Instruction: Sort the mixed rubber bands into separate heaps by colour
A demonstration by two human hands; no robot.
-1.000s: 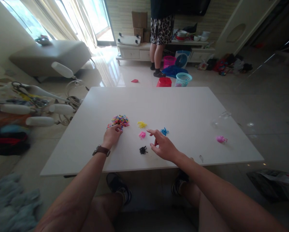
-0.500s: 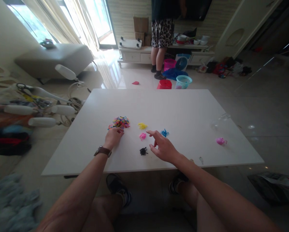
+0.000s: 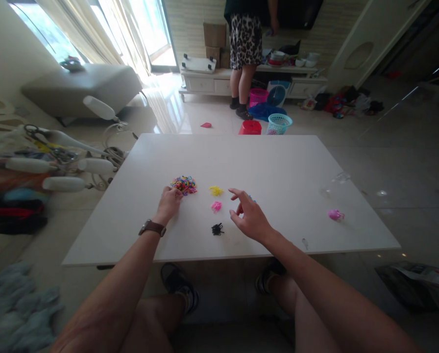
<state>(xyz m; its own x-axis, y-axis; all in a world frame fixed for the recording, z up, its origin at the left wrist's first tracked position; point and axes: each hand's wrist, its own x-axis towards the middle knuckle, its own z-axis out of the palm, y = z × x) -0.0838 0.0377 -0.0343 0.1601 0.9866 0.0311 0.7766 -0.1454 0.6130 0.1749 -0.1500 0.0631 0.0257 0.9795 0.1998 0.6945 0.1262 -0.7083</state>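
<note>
A mixed pile of colourful small rubber bands lies left of the middle on the white table. My left hand is at the pile's near left edge, its fingers drawn together; whatever is between the fingertips is hidden. To the right, single-colour heaps lie in a column: yellow bands, pink bands and black bands. My right hand hovers right of these heaps, thumb and fingers apart and holding nothing visible. It mostly covers a heap of blue bands.
A pink-purple toy-like object and small clear pieces sit on the table's right side. Beyond the far edge stand a red stool and a light blue basket. Another person stands by the low cabinet.
My left hand has moved slightly left along the pile's near edge. My right hand has shifted a little right, over the blue heap. The other person's arm has lowered.
</note>
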